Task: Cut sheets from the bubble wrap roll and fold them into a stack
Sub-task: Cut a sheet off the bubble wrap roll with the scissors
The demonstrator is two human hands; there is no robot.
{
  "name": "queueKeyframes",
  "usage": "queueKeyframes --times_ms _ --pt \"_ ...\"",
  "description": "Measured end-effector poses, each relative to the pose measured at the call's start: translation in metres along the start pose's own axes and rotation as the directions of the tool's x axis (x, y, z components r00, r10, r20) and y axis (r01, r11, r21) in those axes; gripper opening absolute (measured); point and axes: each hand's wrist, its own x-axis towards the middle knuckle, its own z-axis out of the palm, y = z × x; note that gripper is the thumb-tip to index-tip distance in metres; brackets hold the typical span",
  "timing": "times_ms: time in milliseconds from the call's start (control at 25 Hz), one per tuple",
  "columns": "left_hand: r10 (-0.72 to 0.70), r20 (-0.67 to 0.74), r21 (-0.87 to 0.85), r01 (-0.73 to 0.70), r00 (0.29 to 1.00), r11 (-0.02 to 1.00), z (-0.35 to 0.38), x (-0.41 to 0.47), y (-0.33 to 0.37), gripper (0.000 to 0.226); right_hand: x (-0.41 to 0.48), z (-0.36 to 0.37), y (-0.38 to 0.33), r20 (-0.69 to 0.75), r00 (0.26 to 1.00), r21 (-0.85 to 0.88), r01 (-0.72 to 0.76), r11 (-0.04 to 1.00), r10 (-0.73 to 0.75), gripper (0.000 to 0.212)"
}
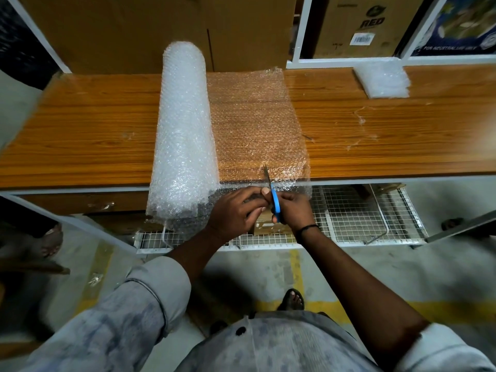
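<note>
One cut begins in the clear bubble-wrap sheet [255,122] unrolled beside the white bubble wrap roll [183,130]: left hand [236,210] pinches its edge, right hand [294,210] grips blue-handled scissors [274,197], which should next run straight across.

Wood-grain tabletop [94,124] stretching right across, a big plain cardboard box [134,30] standing behind it at the back, a second box printed RED [370,25] tucked inside the white shelf frame [343,61] to the right, wire mesh rack [362,213] down below the table edge, yellow floor line [295,267] underfoot.
</note>
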Motion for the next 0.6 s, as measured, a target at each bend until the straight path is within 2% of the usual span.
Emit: queueKeyframes --times_ms 80,360,480,600 --pt "-0.003 0.005 -0.010 0.003 1.000 1.000 0.001 -0.001 -0.002 0.014 0.008 0.002 0.002 -0.036 0.999 -0.031 -0.018 0.999 0.017 0.030" --pt "0.027 -0.029 -0.061 -0.029 0.999 0.998 -0.005 0.005 -0.002 0.017 0.032 0.010 -0.011 -0.107 0.994 -0.045 -0.034 0.998 0.029 0.038" --pt "0.031 -0.041 -0.082 -0.034 0.999 0.996 -0.007 0.007 -0.003 0.014 0.041 0.010 -0.009 -0.122 0.992 -0.110 -0.025 0.994 0.011 0.041" --pt "0.058 -0.021 -0.086 -0.060 0.998 0.994 -0.006 0.007 -0.004 0.011 0.048 0.007 -0.011 -0.114 0.993 -0.153 -0.019 0.988 0.001 0.030"
